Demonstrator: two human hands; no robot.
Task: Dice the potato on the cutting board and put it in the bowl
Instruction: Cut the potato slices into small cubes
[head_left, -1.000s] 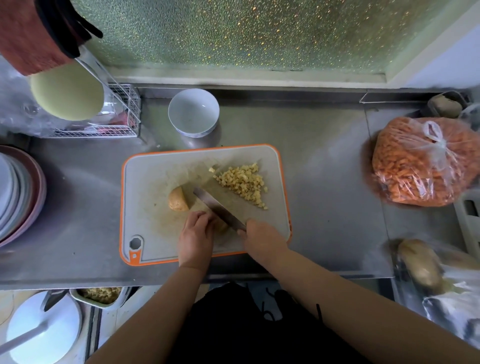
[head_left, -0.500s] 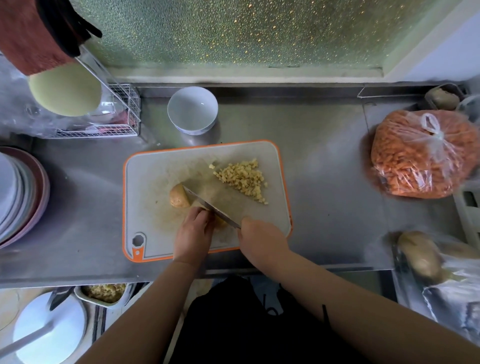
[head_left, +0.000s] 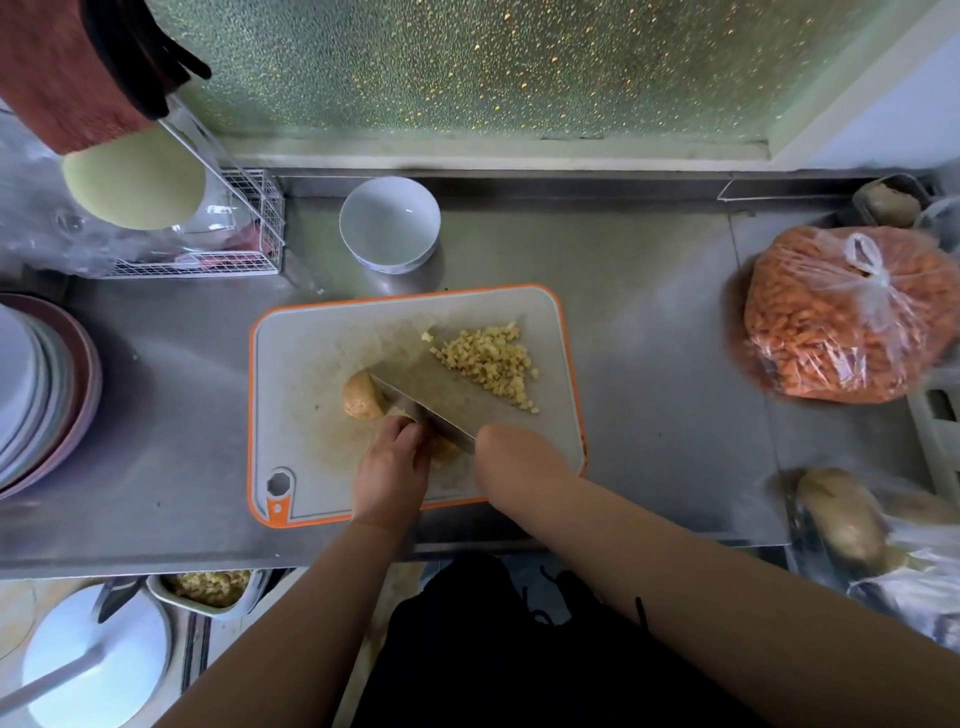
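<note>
An orange-rimmed grey cutting board (head_left: 311, 353) lies on the steel counter. A pile of diced potato (head_left: 488, 361) sits on its far right part. A rounded potato piece (head_left: 361, 395) rests at the board's middle. My left hand (head_left: 392, 467) presses down on another potato piece (head_left: 447, 449), mostly hidden under the fingers. My right hand (head_left: 519, 462) grips the handle of a cleaver (head_left: 421, 402), whose blade lies between the two potato pieces. An empty white bowl (head_left: 389, 223) stands behind the board.
A wire dish rack (head_left: 208, 249) and stacked plates (head_left: 41, 395) are on the left. At the right sit a plastic bag of orange food (head_left: 836, 317) and bagged potatoes (head_left: 841, 519). A tray of diced potato (head_left: 208, 587) is below the counter edge.
The cleaver blade has shifted left toward the rounded potato piece, now touching it. My left hand stays on the near piece.
</note>
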